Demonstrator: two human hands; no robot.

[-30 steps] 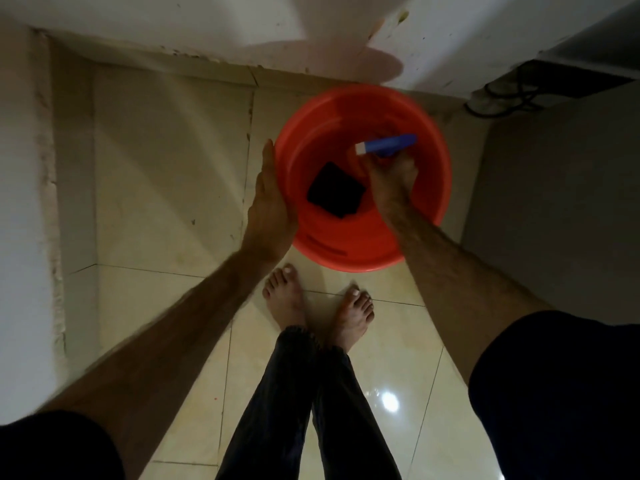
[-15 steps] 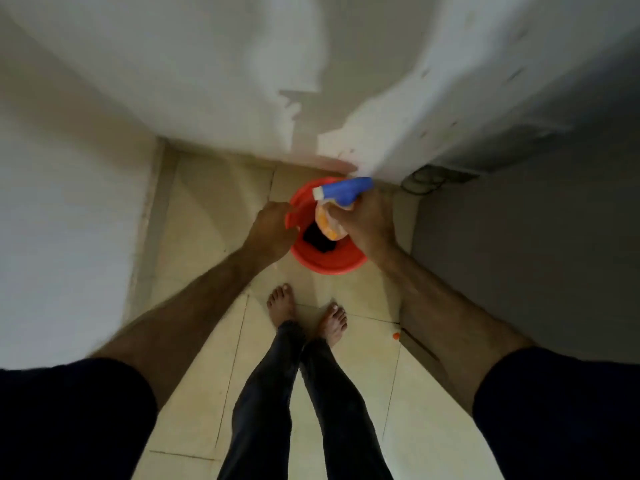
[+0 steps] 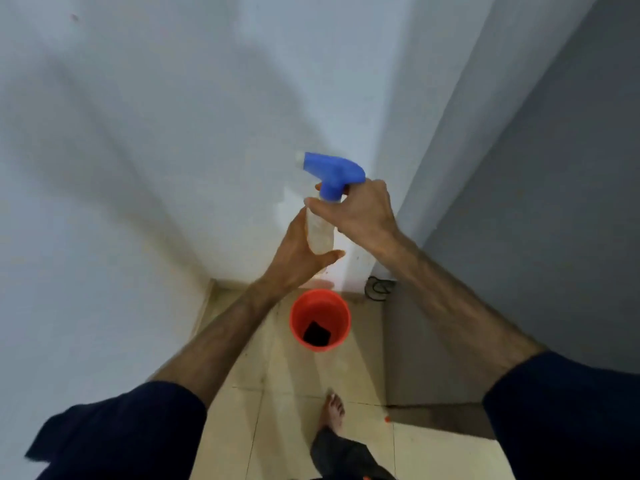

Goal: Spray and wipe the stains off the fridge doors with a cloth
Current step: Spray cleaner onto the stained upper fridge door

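A clear spray bottle [image 3: 319, 233] with a blue trigger head hangs at chest height in front of the white wall. My right hand [image 3: 360, 213] grips its neck just below the head. My left hand [image 3: 298, 254] lies against the bottle's lower body, fingers fairly straight along its side and thumb stretched under the base. A dark cloth [image 3: 317, 334] lies in the bottom of the red bucket [image 3: 294, 317] on the floor below. A grey fridge surface [image 3: 554, 202] fills the right side.
White wall [image 3: 173, 133] fills the left and middle and meets a corner beside the fridge. A black cable [image 3: 377, 289] lies on the floor at the fridge's foot. My bare foot [image 3: 332, 414] stands on beige tiles behind the bucket.
I have stood up, so the bucket is now far below. My right hand lifted the spray bottle out of the bucket. My left hand left the rim and came up to the bottle.
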